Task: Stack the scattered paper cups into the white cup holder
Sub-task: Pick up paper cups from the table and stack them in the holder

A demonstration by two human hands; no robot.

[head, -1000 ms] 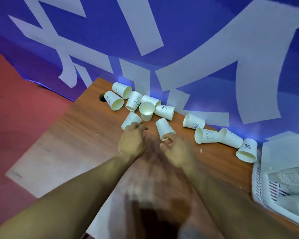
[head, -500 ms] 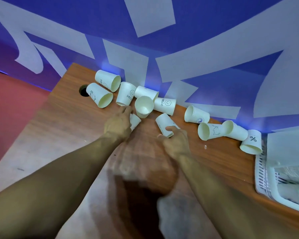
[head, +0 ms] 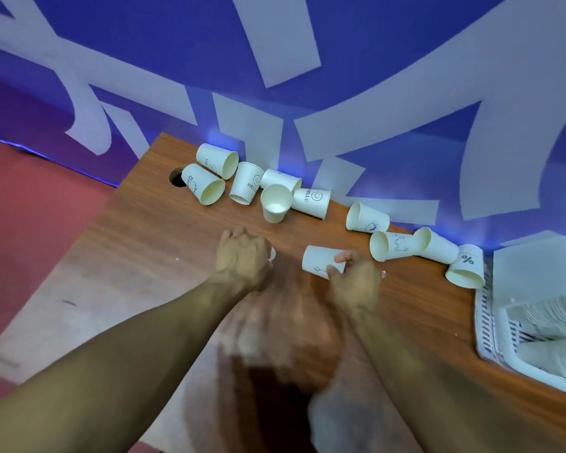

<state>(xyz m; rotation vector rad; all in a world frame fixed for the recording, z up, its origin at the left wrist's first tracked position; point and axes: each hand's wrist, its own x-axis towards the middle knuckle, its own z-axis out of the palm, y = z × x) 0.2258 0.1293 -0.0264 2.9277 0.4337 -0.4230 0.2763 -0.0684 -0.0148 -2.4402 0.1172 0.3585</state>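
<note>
Evidently, the right hand pinches a fallen cup while the left hand apparently clasps a second cup; over-squeezing would crumple either.

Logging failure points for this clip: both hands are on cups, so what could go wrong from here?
Right hand pinches the lying cup by its side wall; it may crush or slip.
Left hand curls over the covered cup, which barely shows; that grip may be loose.
Moving right may knock the % cup beside the white basket.

paper cups: scattered, mostly on sides | white cup holder: far right
</note>
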